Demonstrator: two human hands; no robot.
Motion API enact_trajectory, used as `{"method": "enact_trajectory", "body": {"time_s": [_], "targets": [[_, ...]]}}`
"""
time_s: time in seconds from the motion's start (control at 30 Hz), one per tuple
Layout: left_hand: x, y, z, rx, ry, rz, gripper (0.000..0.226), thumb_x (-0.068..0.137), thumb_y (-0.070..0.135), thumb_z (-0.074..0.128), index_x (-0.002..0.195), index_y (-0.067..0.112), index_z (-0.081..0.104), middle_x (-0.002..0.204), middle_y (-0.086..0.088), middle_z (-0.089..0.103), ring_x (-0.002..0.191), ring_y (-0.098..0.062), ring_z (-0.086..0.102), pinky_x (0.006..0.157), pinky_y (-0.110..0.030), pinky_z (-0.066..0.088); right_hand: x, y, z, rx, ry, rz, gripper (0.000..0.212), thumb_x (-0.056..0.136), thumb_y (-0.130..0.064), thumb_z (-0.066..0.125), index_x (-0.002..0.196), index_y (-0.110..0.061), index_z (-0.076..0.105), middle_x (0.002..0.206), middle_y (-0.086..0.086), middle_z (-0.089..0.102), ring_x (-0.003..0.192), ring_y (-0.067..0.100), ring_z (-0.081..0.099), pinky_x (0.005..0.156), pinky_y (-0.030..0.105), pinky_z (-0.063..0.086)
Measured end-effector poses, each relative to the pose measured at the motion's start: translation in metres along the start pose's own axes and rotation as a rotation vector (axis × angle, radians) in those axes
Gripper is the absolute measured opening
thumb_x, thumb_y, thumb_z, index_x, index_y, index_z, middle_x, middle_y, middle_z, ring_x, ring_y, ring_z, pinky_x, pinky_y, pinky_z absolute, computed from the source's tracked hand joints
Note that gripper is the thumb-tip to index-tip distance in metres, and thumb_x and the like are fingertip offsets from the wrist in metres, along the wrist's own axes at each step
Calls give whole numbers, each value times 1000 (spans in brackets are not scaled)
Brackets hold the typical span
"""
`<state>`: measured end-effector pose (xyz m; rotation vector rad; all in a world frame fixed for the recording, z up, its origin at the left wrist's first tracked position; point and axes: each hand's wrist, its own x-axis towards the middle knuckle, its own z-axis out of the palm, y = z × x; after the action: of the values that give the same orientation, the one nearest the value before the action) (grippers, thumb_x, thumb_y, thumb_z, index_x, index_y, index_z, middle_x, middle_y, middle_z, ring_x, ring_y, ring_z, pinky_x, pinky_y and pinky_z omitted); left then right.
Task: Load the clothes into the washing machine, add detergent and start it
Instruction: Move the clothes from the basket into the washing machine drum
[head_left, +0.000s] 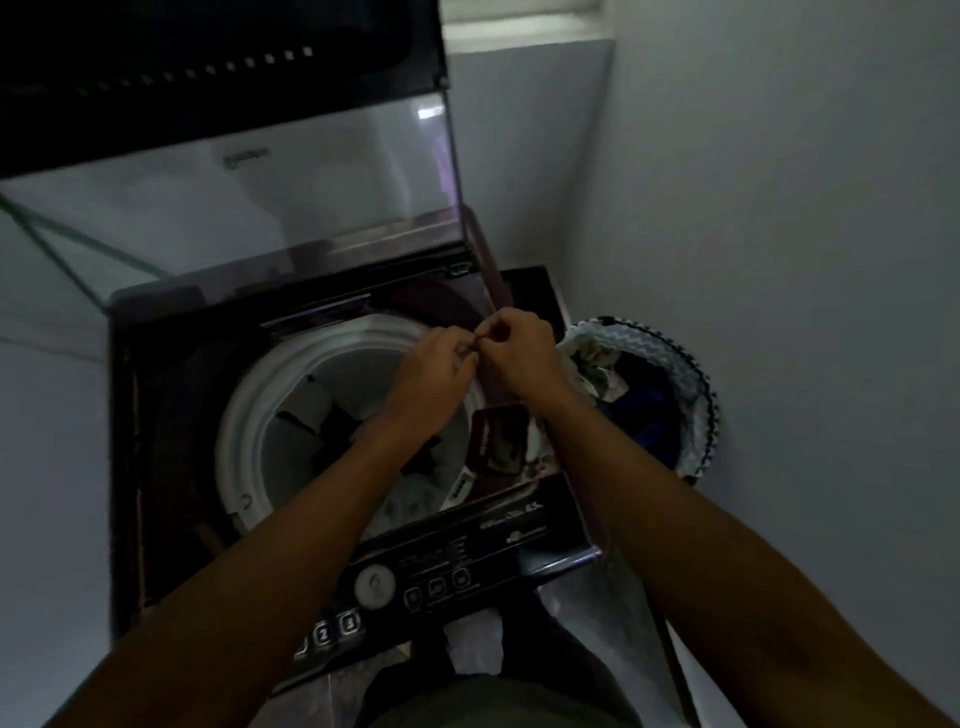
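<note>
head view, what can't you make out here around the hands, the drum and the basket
- What the fingers pinch: a small pale thing, mostly covered by the left hand and right hand, head view.
- Drum contents: dim, partly behind the left forearm.
- Control panel labels: too blurred and small to read.
- Basket depth: clothes on top hide what lies below.

Pale walls (779, 208); window ledge (524, 31) top; green cord (62, 228) left.

Both bare forearms stretched forward and converging, left hand (434, 371) and right hand (517, 348) touching at the fingertips, fingers curled in a pinch together, what they pinch too small to tell
</note>
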<state>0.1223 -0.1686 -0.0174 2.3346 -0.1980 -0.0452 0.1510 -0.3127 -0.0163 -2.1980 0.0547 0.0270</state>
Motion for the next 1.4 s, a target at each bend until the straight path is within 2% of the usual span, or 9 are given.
{"method": "enact_trajectory", "body": {"time_s": [0.33,0.5,0.63,0.77,0.9,0.97,1.07,1.23,1.4], "targets": [[68,53,99,414,-211,340,22,90,24,51,97,15,69,93,-4,64,86,-26,53,79,-43,46,3,116,-81,32,118,248,4,79,-6,67,78,-6,71,80,3,69,73,9,59,66,13,42],[94,75,155,443,-588,185,43,75,38,41,99,19,72,103,-6,70,94,-29,61,86,-42,50,0,187,-96,34,88,444,4,81,-7,67,80,-10,70,81,1,69,76,10,62,69,23,50],[101,81,189,362,-804,31,29,87,32,56,93,8,72,99,-13,71,96,-30,65,81,-32,50,0,230,-97,31,44,526,6,84,-6,65,80,-9,69,81,2,67,81,15,62,73,27,49],[106,61,224,357,-805,-157,49,83,40,58,106,-3,64,112,-24,64,105,-40,60,88,-42,49,5,266,-77,39,-20,591,24,85,-6,60,109,-3,67,77,-5,63,78,12,59,79,30,52],[110,32,255,541,-881,-216,54,85,45,63,128,14,57,135,-14,53,126,-34,47,106,-43,39,13,278,-48,27,-150,618,8,85,-17,58,81,-13,64,91,4,64,89,24,59,78,32,47],[109,31,259,516,-790,-281,54,90,35,60,135,8,47,141,-17,44,131,-35,42,108,-43,37,21,277,-35,-6,-222,550,30,91,-34,53,103,-11,67,109,5,59,104,29,53,92,37,45],[115,23,267,425,-665,-344,52,92,23,57,138,4,41,141,-19,43,130,-37,43,105,-42,37,36,283,-16,-28,-238,631,57,95,-49,43,144,-20,42,154,10,27,138,35,25,115,44,26],[126,6,279,257,-625,-270,66,64,40,53,120,6,51,119,-18,59,111,-36,56,94,-50,47,60,301,2,-155,-261,712,64,103,-32,32,155,-19,-2,163,2,-6,147,32,3,116,52,19],[123,5,285,333,-727,-198,56,73,30,48,126,13,43,126,-15,52,118,-37,48,99,-50,42,63,308,15,-363,-358,526,64,100,-37,39,153,-22,8,156,16,15,141,39,20,114,55,23]]}}
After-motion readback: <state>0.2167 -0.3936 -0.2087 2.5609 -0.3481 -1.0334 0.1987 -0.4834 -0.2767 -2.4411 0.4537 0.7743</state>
